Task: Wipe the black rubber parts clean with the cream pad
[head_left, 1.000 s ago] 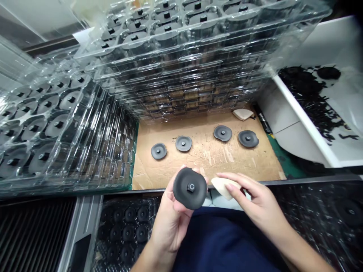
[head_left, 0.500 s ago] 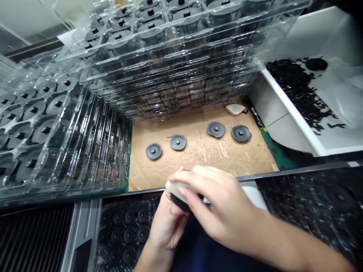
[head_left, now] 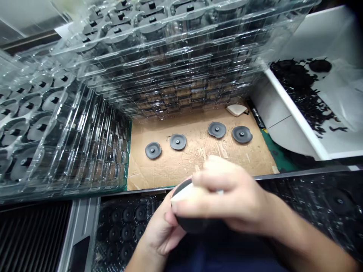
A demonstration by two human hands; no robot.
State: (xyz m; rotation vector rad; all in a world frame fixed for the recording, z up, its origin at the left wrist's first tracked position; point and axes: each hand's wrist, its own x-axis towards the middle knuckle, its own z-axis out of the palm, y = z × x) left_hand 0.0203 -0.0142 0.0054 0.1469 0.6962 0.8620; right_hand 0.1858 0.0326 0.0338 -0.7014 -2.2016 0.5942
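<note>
My left hand (head_left: pixel 161 226) grips a dark, rounded disc-like part (head_left: pixel 193 226) by its left edge, just in front of the bench edge. My right hand (head_left: pixel 232 192) is blurred by motion; its fingers are closed around a cream-coloured pad (head_left: pixel 185 194) lying against the face of that part. Whether the pad is cloth or sponge I cannot tell. Beyond the hands, grey rounded discs with small centre posts lie on a cardboard sheet: two at left, one of them this disc (head_left: pixel 177 142), and two at right, including this disc (head_left: pixel 242 134).
Stacked clear plastic trays (head_left: pixel 170 71) holding grey discs stand behind the cardboard (head_left: pixel 167 170), with another stack (head_left: pixel 85 147) at left. A white bin (head_left: pixel 300 109) with black scraps is at right. A folded cream pad (head_left: pixel 236 110) and a black marker (head_left: pixel 256 115) lie near it.
The dark part has turned so that more of its face shows. My right hand has shifted slightly right and across it with the cream pad. The discs on the cardboard stay put.
</note>
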